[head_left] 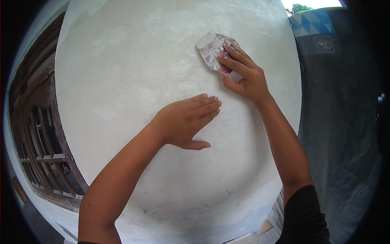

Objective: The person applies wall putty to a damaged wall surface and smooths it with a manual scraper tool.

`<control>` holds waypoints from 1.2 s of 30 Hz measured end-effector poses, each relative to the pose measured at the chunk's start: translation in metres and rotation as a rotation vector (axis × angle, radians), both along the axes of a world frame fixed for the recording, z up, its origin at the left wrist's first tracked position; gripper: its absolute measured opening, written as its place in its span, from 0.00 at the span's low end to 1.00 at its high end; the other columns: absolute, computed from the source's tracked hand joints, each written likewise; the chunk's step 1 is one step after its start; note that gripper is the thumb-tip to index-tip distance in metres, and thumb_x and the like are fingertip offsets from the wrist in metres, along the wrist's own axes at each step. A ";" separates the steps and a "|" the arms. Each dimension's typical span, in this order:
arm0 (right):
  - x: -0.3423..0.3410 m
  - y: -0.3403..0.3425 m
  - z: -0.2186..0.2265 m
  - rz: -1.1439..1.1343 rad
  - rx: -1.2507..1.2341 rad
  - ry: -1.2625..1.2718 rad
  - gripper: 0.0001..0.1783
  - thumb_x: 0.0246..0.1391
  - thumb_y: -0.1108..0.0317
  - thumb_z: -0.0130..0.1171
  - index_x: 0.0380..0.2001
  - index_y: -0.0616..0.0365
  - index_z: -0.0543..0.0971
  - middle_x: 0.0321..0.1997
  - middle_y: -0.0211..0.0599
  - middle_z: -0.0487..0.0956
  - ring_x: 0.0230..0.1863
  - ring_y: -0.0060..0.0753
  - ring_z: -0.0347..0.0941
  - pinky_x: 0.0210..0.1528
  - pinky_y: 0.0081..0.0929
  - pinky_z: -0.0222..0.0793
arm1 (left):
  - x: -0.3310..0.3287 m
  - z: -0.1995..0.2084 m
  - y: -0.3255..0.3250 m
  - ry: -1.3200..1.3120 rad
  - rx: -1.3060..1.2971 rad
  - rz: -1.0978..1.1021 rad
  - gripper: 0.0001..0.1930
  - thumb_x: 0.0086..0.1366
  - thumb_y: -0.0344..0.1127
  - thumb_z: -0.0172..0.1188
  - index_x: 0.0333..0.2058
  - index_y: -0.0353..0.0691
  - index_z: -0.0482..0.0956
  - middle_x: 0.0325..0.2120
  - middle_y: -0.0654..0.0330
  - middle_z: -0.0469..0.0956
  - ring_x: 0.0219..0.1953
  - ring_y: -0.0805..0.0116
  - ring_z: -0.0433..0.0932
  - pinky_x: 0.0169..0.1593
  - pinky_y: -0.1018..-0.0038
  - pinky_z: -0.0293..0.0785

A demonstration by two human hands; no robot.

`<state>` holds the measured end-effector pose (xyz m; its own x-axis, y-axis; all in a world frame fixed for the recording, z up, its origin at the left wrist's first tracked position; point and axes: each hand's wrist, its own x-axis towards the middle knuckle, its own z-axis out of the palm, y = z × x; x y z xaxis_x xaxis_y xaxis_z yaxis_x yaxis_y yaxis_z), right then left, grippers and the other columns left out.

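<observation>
My right hand [248,77] is closed on a flat, dark red putty spreader [214,51] smeared with white filler. Its fingers lie across the near face, and the far edge rests against or very close to the white wall [122,73]. Lower and to the left, my left hand [187,122] is open, fingers together and stretched out, thumb apart. It holds nothing; whether its palm touches the wall cannot be told. Patches of brighter, rougher filler [183,68] mark the wall just left of the spreader.
A brown wooden window frame [50,118] with dark panes borders the wall on the left. To the right hangs a large dark sheet [337,122] with a blue and white patterned band [313,22] near its top. Pale items [264,227] show at the lower right.
</observation>
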<state>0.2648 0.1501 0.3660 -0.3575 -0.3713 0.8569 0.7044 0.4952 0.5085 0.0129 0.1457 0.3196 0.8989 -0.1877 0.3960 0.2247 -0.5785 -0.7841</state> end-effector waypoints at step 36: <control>0.028 0.005 -0.050 0.009 -0.079 0.035 0.23 0.43 0.74 0.71 0.47 0.51 0.87 0.63 0.44 0.78 0.69 0.49 0.69 0.64 0.40 0.74 | -0.001 0.001 -0.001 0.005 -0.009 0.019 0.39 0.56 0.57 0.69 0.57 0.30 0.74 0.62 0.52 0.72 0.67 0.57 0.68 0.72 0.61 0.63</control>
<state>0.2929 0.1555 0.3158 -0.3235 -0.3055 0.8955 0.7166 0.5389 0.4428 0.0123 0.1449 0.3210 0.9043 -0.1675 0.3928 0.2313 -0.5810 -0.7803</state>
